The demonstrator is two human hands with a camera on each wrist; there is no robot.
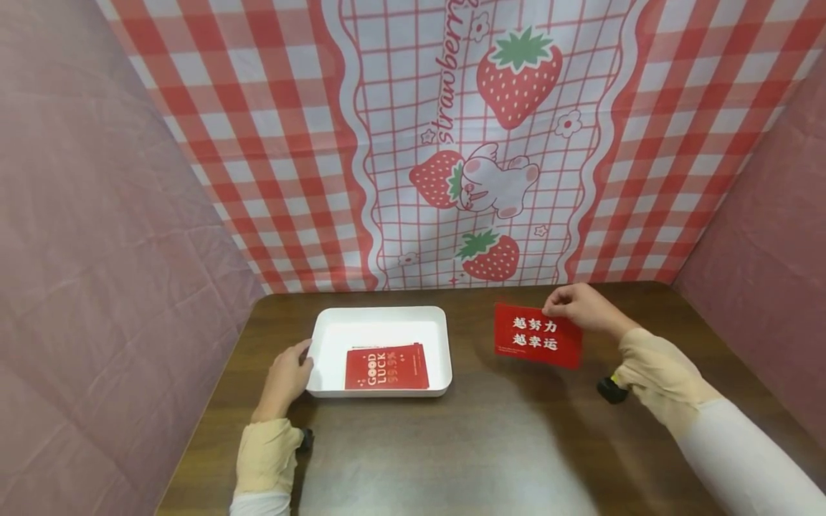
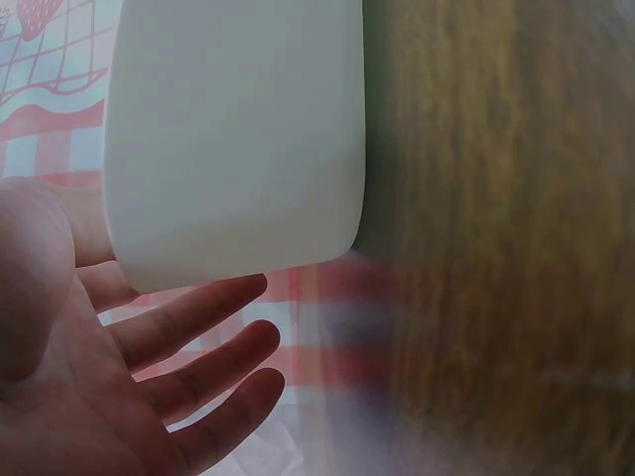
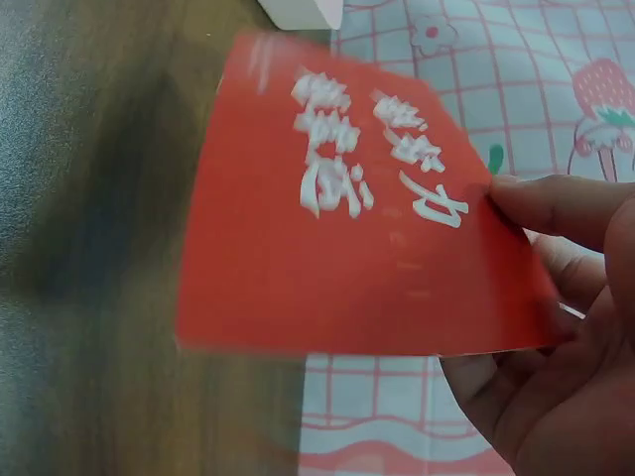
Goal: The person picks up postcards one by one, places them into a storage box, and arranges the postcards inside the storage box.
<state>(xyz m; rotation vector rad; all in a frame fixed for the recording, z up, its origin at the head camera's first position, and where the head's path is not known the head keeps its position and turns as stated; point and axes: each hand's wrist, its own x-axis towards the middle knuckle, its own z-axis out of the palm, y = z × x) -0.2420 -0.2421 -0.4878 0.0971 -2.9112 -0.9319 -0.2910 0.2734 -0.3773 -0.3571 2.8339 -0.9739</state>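
**One card held up, a stack lying in the tray**

The left hand [image 1: 287, 378] is resting against the left end of the white tray [image 1: 381, 317], seemingly steadying it on the table [image 1: 490, 444]. In the left wrist view its fingers [image 2: 189, 332] are lying straight and slightly spread under the tray's outer wall, gripping nothing; the palm is open toward the camera.

Inside the tray, red cards [image 1: 386, 368] are lying flat toward the near right side, the top one reading "GOOD LUCK". Offset edges are peeking out along the top and right of that card, so there is more than one in the pile, though an exact count cannot be told.

Further right, well apart from the tray, a single red card [image 1: 538, 335] with white Chinese lettering is being held above the table, lettering facing the person. The right hand [image 1: 581, 308] is pinching it by its upper right corner; the right wrist view shows the fingertips [image 3: 541, 203] on the printed face and the rest of the hand curling behind it. A corner hold like this is keeping the print uncovered.

Counted: two hands, one tray, one card in the air, one small pile in the tray. Behind everything, a strawberry-print cloth [image 1: 490, 129] is hanging as a backdrop, with plain pink cloth on both sides.
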